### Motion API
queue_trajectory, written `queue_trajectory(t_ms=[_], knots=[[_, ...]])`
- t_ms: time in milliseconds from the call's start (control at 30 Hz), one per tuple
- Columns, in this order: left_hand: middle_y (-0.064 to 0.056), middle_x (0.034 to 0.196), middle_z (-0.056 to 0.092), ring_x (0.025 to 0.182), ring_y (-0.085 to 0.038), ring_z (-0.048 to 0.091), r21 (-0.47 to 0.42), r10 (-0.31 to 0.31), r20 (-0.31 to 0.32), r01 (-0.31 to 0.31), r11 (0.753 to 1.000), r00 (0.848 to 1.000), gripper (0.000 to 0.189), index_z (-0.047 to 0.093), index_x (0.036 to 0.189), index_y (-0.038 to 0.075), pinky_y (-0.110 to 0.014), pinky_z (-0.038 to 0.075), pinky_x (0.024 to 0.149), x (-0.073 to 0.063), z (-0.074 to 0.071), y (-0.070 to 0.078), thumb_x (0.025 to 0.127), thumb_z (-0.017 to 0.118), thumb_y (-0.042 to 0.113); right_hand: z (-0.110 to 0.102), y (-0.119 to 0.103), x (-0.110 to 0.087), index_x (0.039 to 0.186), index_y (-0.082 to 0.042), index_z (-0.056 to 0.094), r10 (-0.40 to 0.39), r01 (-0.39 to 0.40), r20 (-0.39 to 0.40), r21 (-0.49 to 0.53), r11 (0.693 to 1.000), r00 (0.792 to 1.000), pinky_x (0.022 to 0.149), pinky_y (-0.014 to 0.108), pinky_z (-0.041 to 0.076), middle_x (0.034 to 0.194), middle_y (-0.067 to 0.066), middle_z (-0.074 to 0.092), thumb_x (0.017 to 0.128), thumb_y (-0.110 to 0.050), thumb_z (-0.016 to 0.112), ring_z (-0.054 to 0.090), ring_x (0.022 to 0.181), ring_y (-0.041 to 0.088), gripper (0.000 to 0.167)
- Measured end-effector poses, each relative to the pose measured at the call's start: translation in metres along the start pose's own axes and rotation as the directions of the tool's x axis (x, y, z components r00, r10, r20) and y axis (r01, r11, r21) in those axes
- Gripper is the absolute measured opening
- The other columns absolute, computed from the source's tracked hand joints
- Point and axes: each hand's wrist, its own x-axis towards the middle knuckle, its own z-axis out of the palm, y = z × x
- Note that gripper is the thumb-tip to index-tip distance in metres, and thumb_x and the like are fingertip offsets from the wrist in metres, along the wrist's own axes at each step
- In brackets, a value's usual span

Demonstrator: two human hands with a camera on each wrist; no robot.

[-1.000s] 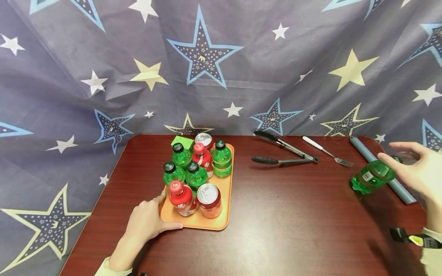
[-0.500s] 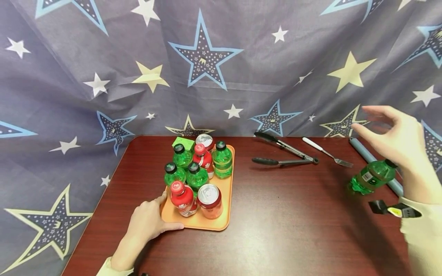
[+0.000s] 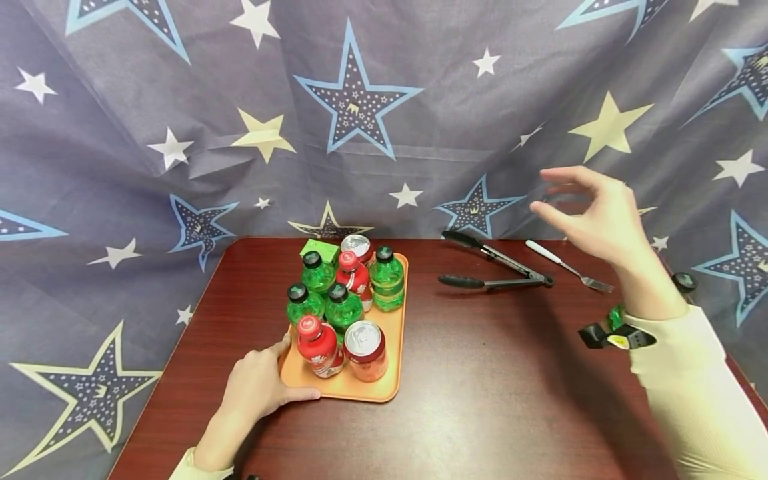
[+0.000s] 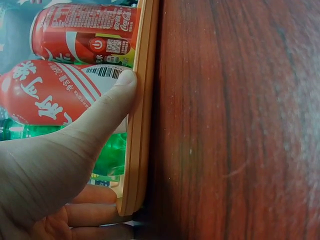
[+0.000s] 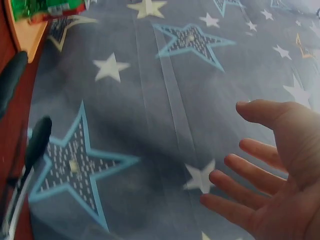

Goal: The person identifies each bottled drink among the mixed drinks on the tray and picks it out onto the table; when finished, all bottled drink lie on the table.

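My left hand grips the near left corner of an orange tray, its thumb along the front rim and fingers at the left side. On the tray stand several green bottles with black caps, a red bottle at the front, another red bottle, a red can and a second can behind. In the left wrist view, the thumb lies across the tray rim beside the red bottle. My right hand is raised in the air, empty, thumb and fingers apart, near the tongs and fork.
Metal tongs with black tips lie spread at the back, beside a white-handled fork. A lone green bottle at the right is mostly hidden behind my right wrist. A green box is at the tray's back left. A star-patterned cloth hangs behind.
My right hand has moved left and up, away from the green bottle lying at the right, and now overlaps it with the forearm. The left hand and tray stay put.
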Motion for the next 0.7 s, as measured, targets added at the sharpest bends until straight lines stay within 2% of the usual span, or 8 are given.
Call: queue_trajectory(t_ms=[167, 300, 400, 467, 700], knots=[[-0.029, 0.114, 0.077, 0.089, -0.043, 0.075, 0.007, 0.0, -0.001, 0.0, 1.0, 1.0, 0.124, 0.065, 0.142, -0.002, -0.058, 0.059, 0.076, 0.0, 0.0, 0.0, 0.052, 0.093, 0.078, 0.024, -0.011, 0.005, 0.131, -0.021, 0.077, -0.03, 0.029, 0.061, 0.024, 0.999, 0.998, 0.087, 0.004, 0.052, 0.119, -0.017, 0.078, 0.087, -0.02, 0.089, 0.069, 0.099, -0.016, 0.046], [-0.029, 0.114, 0.076, 0.089, -0.042, 0.074, 0.011, -0.003, 0.0, 0.003, 1.0, 1.0, 0.124, 0.065, 0.142, -0.002, -0.058, 0.059, 0.076, -0.001, -0.001, -0.001, 0.052, 0.093, 0.078, 0.041, -0.023, 0.009, 0.134, -0.027, 0.075, -0.061, 0.056, 0.111, 0.041, 0.998, 0.992, 0.087, 0.005, 0.053, 0.127, 0.0, 0.079, 0.087, -0.021, 0.089, 0.068, 0.102, -0.015, 0.049], [-0.029, 0.115, 0.076, 0.09, -0.042, 0.074, 0.008, -0.002, 0.001, 0.002, 1.0, 1.0, 0.123, 0.065, 0.142, -0.002, -0.058, 0.059, 0.077, -0.001, -0.001, -0.001, 0.052, 0.093, 0.078, 0.055, -0.03, 0.011, 0.135, -0.028, 0.074, -0.119, 0.114, 0.119, 0.046, 0.992, 0.986, 0.089, 0.005, 0.052, 0.125, -0.001, 0.079, 0.087, -0.02, 0.089, 0.068, 0.104, -0.014, 0.051], [-0.029, 0.116, 0.076, 0.09, -0.043, 0.075, 0.006, -0.001, 0.0, 0.001, 1.0, 1.0, 0.124, 0.065, 0.142, -0.002, -0.058, 0.059, 0.077, 0.0, -0.001, -0.001, 0.052, 0.093, 0.078, 0.065, -0.033, 0.012, 0.136, -0.028, 0.074, -0.158, 0.15, 0.126, 0.07, 0.986, 0.979, 0.09, 0.008, 0.054, 0.125, -0.004, 0.079, 0.086, -0.019, 0.089, 0.07, 0.107, -0.008, 0.052], [-0.029, 0.116, 0.076, 0.09, -0.043, 0.075, 0.007, 0.0, -0.009, 0.001, 1.0, 1.0, 0.124, 0.066, 0.142, -0.002, -0.058, 0.058, 0.075, -0.001, 0.0, -0.001, 0.051, 0.093, 0.078, 0.094, -0.046, 0.007, 0.138, -0.023, 0.072, -0.212, 0.179, 0.197, 0.174, 0.968, 0.957, 0.094, 0.03, 0.062, 0.131, -0.003, 0.077, 0.085, -0.018, 0.091, 0.075, 0.115, 0.013, 0.056]])
